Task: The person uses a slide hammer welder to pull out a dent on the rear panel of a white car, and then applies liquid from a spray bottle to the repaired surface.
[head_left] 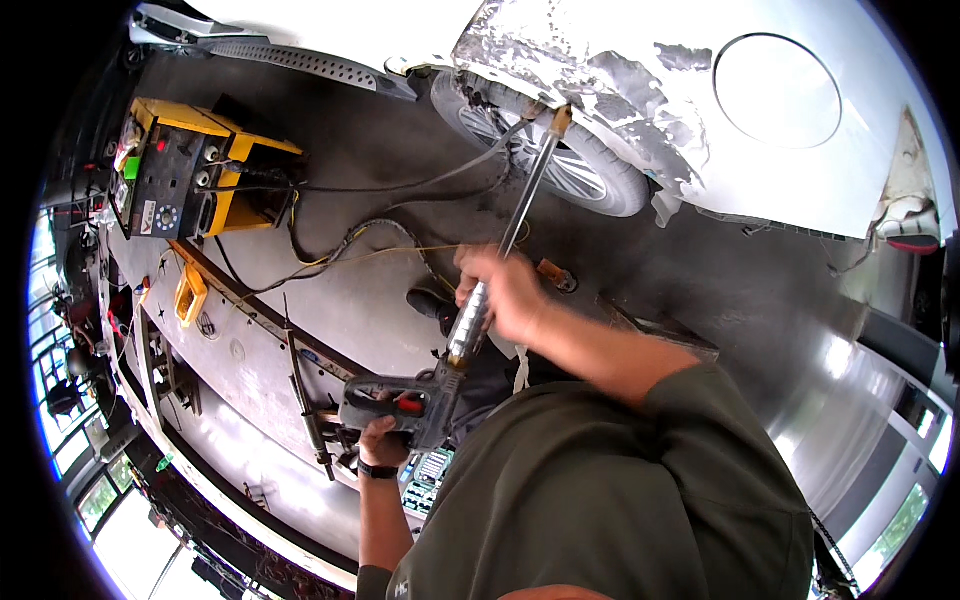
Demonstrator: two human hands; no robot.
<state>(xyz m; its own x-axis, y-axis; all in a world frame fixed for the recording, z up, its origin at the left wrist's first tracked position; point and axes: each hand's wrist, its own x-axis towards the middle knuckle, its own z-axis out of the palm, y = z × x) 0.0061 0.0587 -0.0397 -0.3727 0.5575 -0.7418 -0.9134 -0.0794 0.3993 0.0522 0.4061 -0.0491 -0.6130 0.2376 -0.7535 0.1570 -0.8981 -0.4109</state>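
Observation:
A slide-hammer dent puller (467, 325) stretches from my lap up to the wheel-arch edge of a white car (640, 95), where its brass-coloured tip meets the panel. My left hand (382, 445) is closed round the black pistol-grip handle at its near end, beside a red trigger. Further up the steel rod, my right hand (508, 292) wraps the shaft by the silver sleeve; it is slightly blurred. Scraped grey patches mark the panel above the wheel (560, 155). What the tip grips on the arch is too small to tell.
A yellow-and-black welding machine (178, 180) stands at left, its cables (420, 185) running over the floor to the wheel. A long metal beam (270, 310) lies nearby with a yellow tray (190, 295). A tool case (425, 478) sits by my left forearm.

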